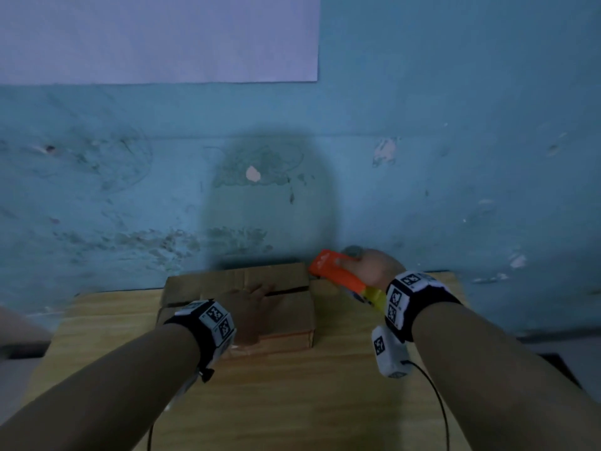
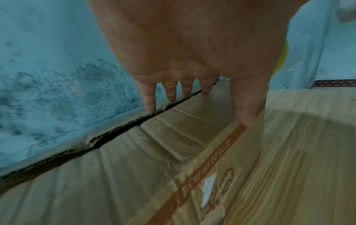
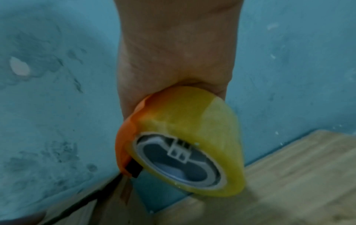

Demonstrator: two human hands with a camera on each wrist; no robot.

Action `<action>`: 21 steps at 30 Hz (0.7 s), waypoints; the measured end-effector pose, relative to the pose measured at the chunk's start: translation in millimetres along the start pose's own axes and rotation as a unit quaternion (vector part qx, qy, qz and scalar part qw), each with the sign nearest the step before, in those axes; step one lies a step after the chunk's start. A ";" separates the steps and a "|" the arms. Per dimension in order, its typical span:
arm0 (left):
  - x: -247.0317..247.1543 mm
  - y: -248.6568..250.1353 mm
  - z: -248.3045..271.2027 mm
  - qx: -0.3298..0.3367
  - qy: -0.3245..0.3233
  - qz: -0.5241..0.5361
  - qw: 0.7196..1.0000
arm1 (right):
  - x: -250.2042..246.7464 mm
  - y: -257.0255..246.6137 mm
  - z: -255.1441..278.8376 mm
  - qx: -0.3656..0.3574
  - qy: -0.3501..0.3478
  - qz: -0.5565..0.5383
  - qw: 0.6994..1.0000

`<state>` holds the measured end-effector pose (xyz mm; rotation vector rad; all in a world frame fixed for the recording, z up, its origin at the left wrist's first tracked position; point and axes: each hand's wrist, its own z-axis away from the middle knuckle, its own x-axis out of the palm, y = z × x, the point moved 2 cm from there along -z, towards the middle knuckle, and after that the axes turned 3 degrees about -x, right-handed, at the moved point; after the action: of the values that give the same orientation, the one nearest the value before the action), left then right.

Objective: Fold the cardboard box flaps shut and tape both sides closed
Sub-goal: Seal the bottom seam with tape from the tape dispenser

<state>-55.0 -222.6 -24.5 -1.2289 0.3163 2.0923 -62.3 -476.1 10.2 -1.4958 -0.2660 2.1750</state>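
A cardboard box (image 1: 240, 301) sits at the back edge of the desk (image 1: 292, 402), against the blue wall (image 1: 455, 157), its top flaps folded down. A dark seam (image 1: 287, 291) between the flaps runs left to right across the top and reaches the box's right edge. No tape shows on the seam.

The left hand (image 1: 248, 309) lies flat on the top, fingers (image 2: 150, 105) straight and spread, tips at the seam, pressing the flaps down. The right hand (image 1: 370, 268) grips an orange tape dispenser (image 1: 335, 271) loaded with a yellowish roll (image 3: 200, 137). The dispenser's nose hovers just beside the box's back right corner, close to where the seam ends; whether it touches the cardboard cannot be told.

The seam's long axis lies leftward from the dispenser, so the taping stroke would likely run right to left along it, toward the pressing hand, which sits in that path. The right hand is the nearer one to the seam's open end. Room is tight behind, where the box meets the wall; the desk lies open to the right and in front of the box.
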 end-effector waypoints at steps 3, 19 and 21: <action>10.1 -27.0 12.8 -0.014 -0.010 0.030 0.999 | -8.3 -28.6 8.1 -0.002 0.039 0.020 0.999; 96.7 -157.8 93.5 -0.036 -0.023 -0.056 0.998 | 77.3 -222.7 6.2 -0.102 -0.039 -0.204 0.973; 104.3 -164.4 97.4 -0.029 -0.013 -0.066 0.997 | 85.1 -235.8 6.4 -0.104 -0.045 -0.163 0.980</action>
<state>-45.7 -5.7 -40.4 -1.2218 0.1595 2.0150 -26.8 -229.8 41.5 -1.3500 -0.7373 1.9969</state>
